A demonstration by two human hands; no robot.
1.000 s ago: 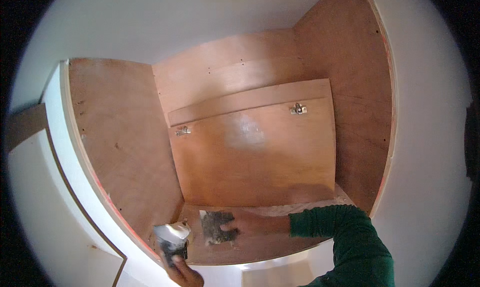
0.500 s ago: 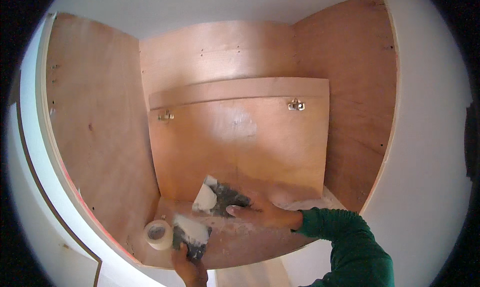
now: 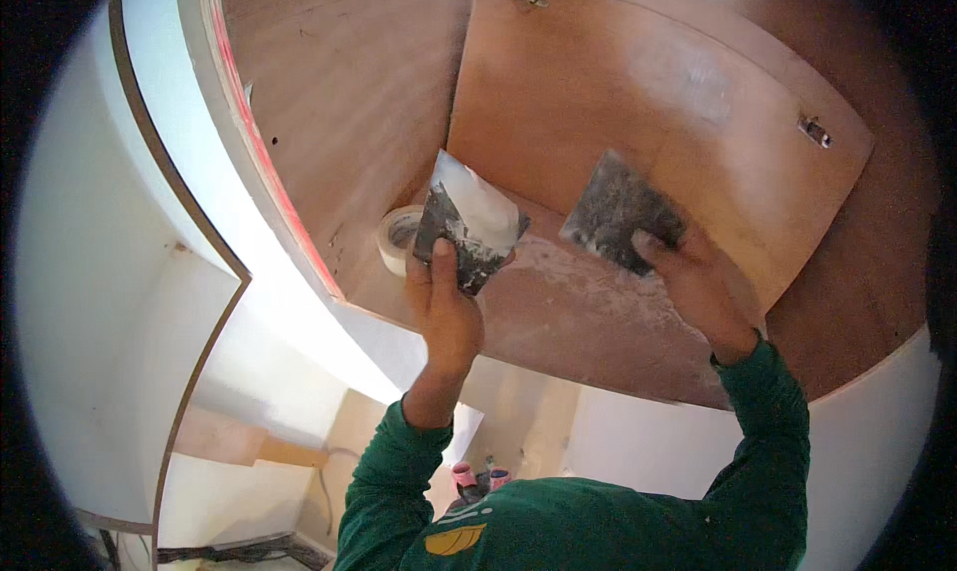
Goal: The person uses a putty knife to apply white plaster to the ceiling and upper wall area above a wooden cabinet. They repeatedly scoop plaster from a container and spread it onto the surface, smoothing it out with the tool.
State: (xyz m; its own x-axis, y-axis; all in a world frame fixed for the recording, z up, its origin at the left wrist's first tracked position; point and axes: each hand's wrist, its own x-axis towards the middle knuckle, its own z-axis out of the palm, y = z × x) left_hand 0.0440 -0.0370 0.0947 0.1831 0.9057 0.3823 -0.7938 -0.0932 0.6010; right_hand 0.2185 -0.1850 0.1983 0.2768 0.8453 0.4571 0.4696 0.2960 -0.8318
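My left hand (image 3: 449, 317) is closed on a flat, square putty scraper (image 3: 442, 222), thumb across its dark, smeared face. White putty (image 3: 483, 210) covers the scraper's upper right part. In my right hand (image 3: 703, 282) is a second putty scraper (image 3: 618, 207), dark grey, its visible face showing only thin smears. The two scrapers are apart, both held above the wooden cabinet floor (image 3: 558, 322). Just left of the left scraper lies a roll of cream masking tape (image 3: 391, 259), partly hidden by that scraper and hand.
A wooden panel with metal hinges (image 3: 678, 103) leans against the cabinet's back. White dust (image 3: 608, 272) marks the cabinet floor. The cabinet's front edge (image 3: 264, 162) curves along the left. A dark-edged white panel (image 3: 189, 202) stands farther left. My pink-trimmed footwear (image 3: 464, 474) shows below.
The view has turned down and left. The left scraper has come up beside the tape roll. The right scraper carried a heap of putty; its visible face now shows only smears.
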